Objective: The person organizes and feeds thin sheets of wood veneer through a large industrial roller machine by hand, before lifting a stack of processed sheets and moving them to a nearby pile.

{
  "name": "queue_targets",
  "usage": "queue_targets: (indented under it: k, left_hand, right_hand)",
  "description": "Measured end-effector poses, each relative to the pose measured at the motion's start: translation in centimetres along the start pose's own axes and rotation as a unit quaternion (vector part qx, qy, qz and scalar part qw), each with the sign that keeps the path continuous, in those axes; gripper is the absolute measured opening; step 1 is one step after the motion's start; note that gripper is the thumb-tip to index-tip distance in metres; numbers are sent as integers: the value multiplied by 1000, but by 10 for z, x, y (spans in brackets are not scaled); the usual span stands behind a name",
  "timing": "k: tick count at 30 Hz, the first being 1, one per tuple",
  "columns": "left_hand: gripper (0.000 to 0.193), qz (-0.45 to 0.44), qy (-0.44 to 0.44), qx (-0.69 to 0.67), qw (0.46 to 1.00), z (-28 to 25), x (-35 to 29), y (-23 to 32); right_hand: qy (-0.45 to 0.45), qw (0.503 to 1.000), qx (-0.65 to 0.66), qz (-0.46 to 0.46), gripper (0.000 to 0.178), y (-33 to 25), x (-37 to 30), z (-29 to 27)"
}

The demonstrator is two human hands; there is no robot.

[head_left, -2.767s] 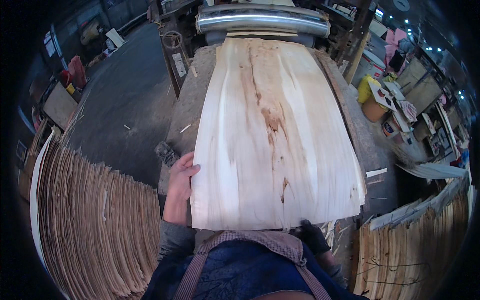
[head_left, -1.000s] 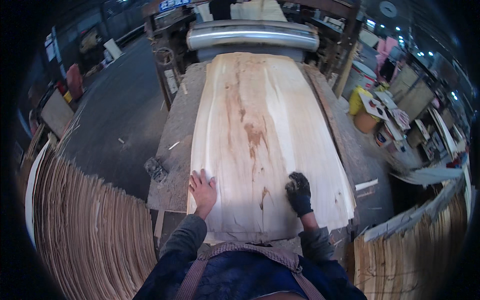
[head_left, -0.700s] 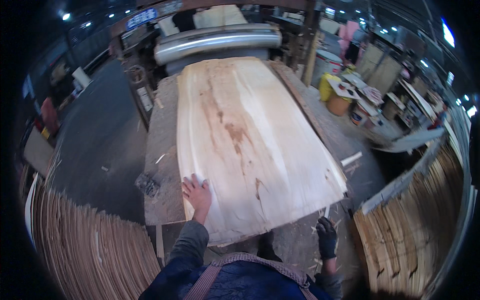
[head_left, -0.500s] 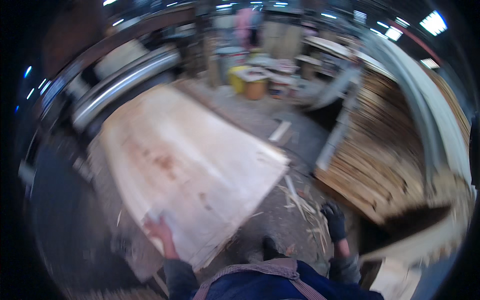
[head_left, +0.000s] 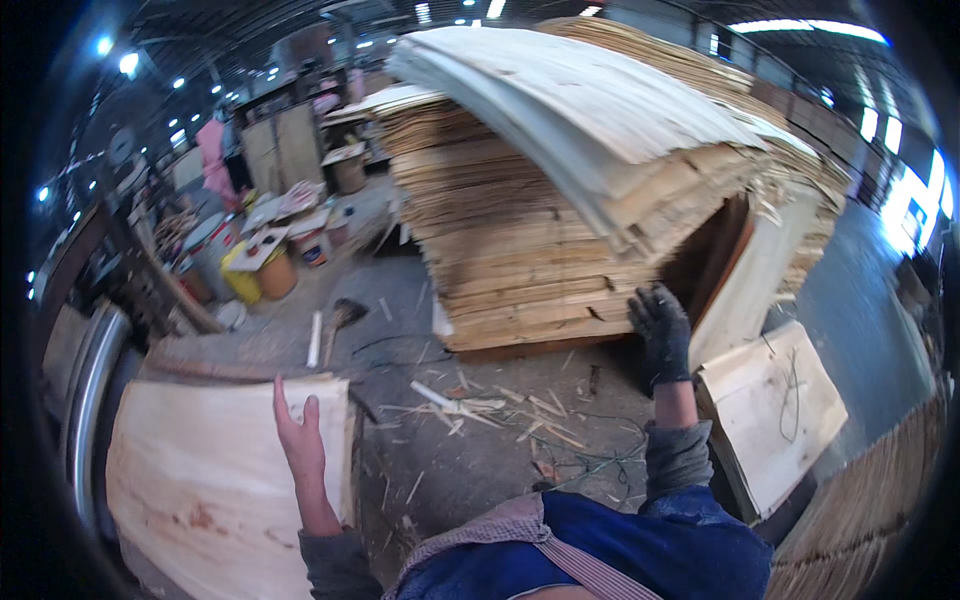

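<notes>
My bare left hand [head_left: 297,430] is raised with fingers apart over the right edge of a pale wood veneer sheet [head_left: 210,490], holding nothing; whether it touches the sheet I cannot tell. My right hand [head_left: 662,335], in a dark glove, reaches forward with spread fingers. It is close to the lower corner of a tall stack of veneer sheets [head_left: 510,250], and nothing shows in its grasp. Over the top of that stack, several pale veneer sheets [head_left: 600,100] droop in a curve toward me. Their ends hang above my right hand.
A shiny metal roller [head_left: 95,420] runs along the far left. Wood scraps [head_left: 530,415] and thin green cord litter the floor ahead. A low veneer pile [head_left: 775,420] stands at right, with another stack [head_left: 870,510] nearer. Farther back are buckets [head_left: 275,270] and a broom-like tool [head_left: 345,315].
The view has swung right, bringing the tall stack to the middle. My left hand was low over the veneer sheet's near edge; now it is raised. My right hand has reached forward toward the stack.
</notes>
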State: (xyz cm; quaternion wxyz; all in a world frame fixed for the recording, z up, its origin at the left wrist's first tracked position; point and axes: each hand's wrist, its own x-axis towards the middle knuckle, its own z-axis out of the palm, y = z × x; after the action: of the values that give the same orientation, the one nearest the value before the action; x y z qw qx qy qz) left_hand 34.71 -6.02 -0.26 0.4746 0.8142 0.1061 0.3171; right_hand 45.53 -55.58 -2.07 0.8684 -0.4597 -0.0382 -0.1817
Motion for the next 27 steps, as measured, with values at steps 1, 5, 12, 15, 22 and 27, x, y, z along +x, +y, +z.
queue_targets:
  k: [1,5,12,15,22,27]
  left_hand:
    - [60,-1,-47,-61,997,29,13,11]
    - [65,-29,-257,-279,925,165,76,76]
    - [73,-176,-395,-505,747,336,137,216]
    - [68,-140,-389,-592,691,368,142,234]
    - [43,-133,-307,-626,705,383,152,247]
    - [36,-147,-266,-607,734,381,160,241]
  right_hand:
    - [63,996,67,6,49,-17,17,-28]
    - [65,988,97,-102,77,-94,93,-82]
    - [85,969,228,-28,87,-192,239,-110]
    - [101,981,150,-71,49,-201,267,-105]
    - [16,986,149,-72,21,-198,270,-120]
    - [94,981,154,-75,17,-201,237,-87]
